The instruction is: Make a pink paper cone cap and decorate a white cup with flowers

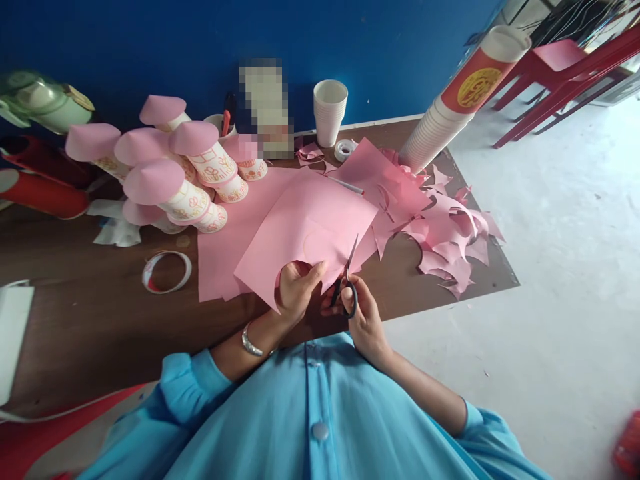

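Observation:
My left hand (299, 290) grips the near edge of a pink paper sheet (310, 220), thumb on top and fingers beneath. A faint curved outline shows on the sheet near my thumb. Just to the right, my right hand (363, 310) holds black-handled scissors (351, 280), their blades pointing away from me and standing parted at the paper's near right edge. More pink sheets (220, 253) lie under the held one. A white pen (346, 185) rests behind it.
Paper cups with pink cone tops (155, 183) stand at the left. A tape roll (167, 272) lies nearer me. White cups (330, 113) stand at the back, and a tall cup stack (437, 130) leans at the right. Pink scraps (450, 233) cover the table's right end.

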The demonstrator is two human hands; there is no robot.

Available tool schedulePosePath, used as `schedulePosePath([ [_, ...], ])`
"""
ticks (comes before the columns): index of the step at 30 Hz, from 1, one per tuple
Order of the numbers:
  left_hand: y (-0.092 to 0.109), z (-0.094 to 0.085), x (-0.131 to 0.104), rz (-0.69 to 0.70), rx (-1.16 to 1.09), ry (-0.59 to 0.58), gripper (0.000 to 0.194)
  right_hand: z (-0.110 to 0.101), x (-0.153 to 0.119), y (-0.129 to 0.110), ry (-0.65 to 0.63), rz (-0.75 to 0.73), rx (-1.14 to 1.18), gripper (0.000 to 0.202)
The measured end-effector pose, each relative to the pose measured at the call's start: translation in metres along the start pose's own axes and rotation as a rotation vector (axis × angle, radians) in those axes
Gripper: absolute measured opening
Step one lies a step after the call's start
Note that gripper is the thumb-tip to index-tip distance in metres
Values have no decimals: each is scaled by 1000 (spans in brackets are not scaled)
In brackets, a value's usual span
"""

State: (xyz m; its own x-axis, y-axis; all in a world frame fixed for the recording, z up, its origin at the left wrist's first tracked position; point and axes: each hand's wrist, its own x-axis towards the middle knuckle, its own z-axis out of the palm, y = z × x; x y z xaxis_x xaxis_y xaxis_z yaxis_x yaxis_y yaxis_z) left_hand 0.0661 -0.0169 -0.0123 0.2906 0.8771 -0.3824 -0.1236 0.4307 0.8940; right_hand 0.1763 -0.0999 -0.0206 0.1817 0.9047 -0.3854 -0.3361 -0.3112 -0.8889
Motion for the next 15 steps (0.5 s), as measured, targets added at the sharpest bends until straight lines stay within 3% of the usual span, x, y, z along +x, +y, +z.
schedulePosePath([
  [15,-4,2,-2,-76,-44,-18,53,1,1,5,36,-16,-11,52],
])
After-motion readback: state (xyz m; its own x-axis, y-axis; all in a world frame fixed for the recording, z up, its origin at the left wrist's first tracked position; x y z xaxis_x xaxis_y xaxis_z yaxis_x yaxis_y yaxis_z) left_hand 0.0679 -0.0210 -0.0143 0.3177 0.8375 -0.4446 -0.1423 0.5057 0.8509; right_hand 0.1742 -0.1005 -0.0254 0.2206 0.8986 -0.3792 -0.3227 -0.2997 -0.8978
